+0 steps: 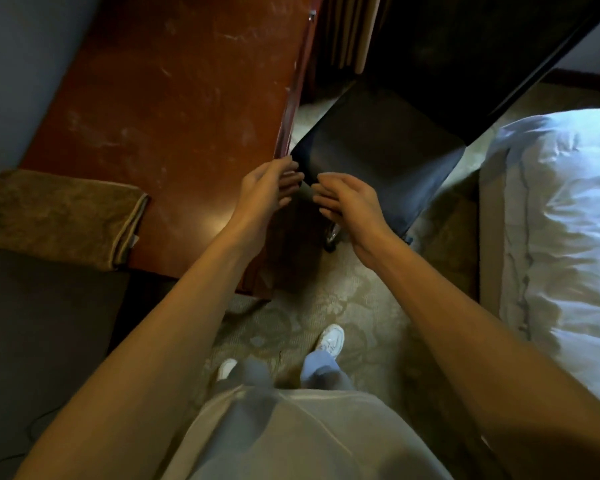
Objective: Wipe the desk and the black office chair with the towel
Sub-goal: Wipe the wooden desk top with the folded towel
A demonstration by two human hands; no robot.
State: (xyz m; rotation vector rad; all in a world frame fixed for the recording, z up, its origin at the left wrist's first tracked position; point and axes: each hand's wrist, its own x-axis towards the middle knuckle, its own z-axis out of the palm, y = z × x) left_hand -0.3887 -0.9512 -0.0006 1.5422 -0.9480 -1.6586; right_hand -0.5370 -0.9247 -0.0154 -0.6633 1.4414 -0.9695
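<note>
By the desk (174, 98), my left hand (267, 188) and right hand (350, 202) reach, loosely spread, for the black office chair (378, 143). Dragged carelessly, it could scrape the desk

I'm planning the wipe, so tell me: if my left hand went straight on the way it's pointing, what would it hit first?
The black office chair: the left hand points at its near corner, beside the desk. They may already touch; depth is unclear.
</note>
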